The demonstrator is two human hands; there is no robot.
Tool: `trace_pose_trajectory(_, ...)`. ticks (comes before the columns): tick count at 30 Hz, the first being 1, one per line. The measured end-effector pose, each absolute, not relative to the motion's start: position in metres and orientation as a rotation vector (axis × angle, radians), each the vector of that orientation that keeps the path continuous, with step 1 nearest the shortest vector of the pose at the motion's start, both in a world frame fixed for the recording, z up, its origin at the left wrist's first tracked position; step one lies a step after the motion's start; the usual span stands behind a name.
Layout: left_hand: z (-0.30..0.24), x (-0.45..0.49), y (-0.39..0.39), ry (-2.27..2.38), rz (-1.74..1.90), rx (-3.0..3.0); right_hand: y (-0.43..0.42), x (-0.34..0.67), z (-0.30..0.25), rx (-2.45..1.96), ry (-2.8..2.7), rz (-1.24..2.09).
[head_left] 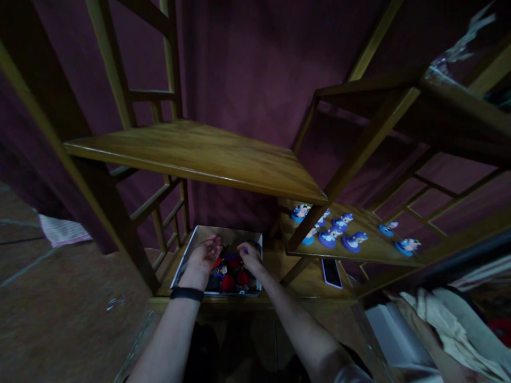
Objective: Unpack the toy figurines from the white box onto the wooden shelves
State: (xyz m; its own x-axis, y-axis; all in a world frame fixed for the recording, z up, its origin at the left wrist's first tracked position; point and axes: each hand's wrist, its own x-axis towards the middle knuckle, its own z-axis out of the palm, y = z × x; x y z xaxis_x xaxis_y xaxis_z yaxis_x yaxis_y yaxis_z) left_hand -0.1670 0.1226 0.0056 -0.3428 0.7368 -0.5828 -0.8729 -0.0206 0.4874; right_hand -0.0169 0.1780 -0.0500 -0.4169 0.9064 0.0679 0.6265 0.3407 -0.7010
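A shallow white cardboard box (256,236) stands on the lowest shelf, holding several small dark, red and blue items. Among them are a round red piece (228,283) and a small blue figure (220,271). Over the left side of the box is my left hand (204,254), palm turned up, fingers loosely bent and apart, with nothing visible in it. My right hand (251,256) reaches into the right side, its fingers drawn together. A speck of blue shows at its fingertips, too small to name. A dark band (187,293) circles my left wrist.
Directly above the box's rear juts a wooden shelf (199,151). To the right, several blue and purple figurines (329,238) stand on another shelf, with a phone (331,273) below. Clothes (451,324) and a pale box (395,335) lie at the lower right.
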Motion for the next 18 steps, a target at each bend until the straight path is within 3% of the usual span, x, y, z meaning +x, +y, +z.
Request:
trace_pose_trajectory(11, 0.005, -0.179, 0.125, 0.916, 1.690, -0.153, 0.192, -0.057, -0.048, -1.469, -2.571, 0.751)
trace_pose_trajectory(18, 0.003, -0.175, 0.127, 1.010, 1.660, -0.065, 0.193, -0.044, -0.043, -1.513, -2.430, 0.845)
